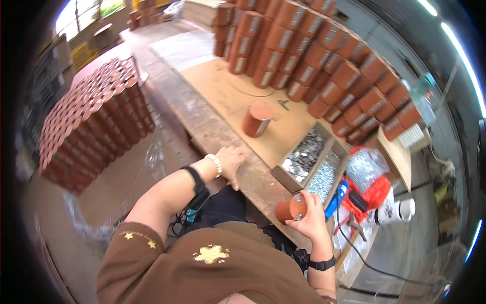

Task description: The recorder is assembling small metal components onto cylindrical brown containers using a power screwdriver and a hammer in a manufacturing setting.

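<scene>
Cylinder (290, 209): orange-brown, five o'clock from view centre, by the table (210, 124).
Right hand (310, 221): thumb and fingers pinching this cylinder.
Left hand (230, 163): at the table's edge, thumb spread from fingers.
Second cylinder (257, 120): upright, one o'clock from left hand.
Wooden box (286, 180): metal pieces (306, 154) inside, twelve o'clock from right hand.

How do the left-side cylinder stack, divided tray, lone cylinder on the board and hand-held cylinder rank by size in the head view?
1. Left-side cylinder stack
2. Divided tray
Unranked: lone cylinder and hand-held cylinder look alike; the right hand partly covers the latter.
</scene>
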`<move>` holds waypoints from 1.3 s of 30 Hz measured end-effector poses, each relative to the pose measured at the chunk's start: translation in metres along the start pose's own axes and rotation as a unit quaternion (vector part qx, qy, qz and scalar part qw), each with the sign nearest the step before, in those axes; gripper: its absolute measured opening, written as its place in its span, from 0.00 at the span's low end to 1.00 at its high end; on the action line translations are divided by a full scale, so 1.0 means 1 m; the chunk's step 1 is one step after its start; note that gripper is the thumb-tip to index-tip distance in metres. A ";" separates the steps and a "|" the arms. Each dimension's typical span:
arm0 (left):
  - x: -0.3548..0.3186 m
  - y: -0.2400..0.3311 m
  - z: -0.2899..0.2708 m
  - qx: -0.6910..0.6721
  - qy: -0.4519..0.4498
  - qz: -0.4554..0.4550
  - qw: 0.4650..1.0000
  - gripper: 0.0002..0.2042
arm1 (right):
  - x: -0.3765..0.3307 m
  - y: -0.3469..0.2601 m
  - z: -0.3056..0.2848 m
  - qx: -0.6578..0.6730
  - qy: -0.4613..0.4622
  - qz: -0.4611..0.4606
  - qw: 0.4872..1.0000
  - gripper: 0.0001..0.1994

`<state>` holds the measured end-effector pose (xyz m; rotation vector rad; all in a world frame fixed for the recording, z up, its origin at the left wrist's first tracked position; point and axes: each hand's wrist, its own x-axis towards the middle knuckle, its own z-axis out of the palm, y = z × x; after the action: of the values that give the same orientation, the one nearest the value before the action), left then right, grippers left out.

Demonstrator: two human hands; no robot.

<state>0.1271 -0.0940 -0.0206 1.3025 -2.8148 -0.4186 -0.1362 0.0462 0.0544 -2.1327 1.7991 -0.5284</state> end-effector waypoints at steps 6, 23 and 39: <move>0.015 -0.004 -0.002 -0.015 -0.012 0.059 0.998 0.28 | 0.003 -0.011 -0.031 0.053 0.011 0.030 0.998 0.39; 0.014 -0.027 0.011 -0.206 0.190 -0.026 0.960 0.10 | 0.130 0.029 -0.234 0.051 0.318 0.058 0.945 0.41; 0.017 -0.018 0.018 -0.147 0.298 -0.019 0.943 0.10 | 0.325 0.026 -0.287 -0.059 0.387 0.071 0.917 0.43</move>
<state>0.1270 -0.1136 -0.0445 1.1721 -2.1386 -0.3512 -0.2430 -0.2767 0.3252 -1.9801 2.3988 -1.4071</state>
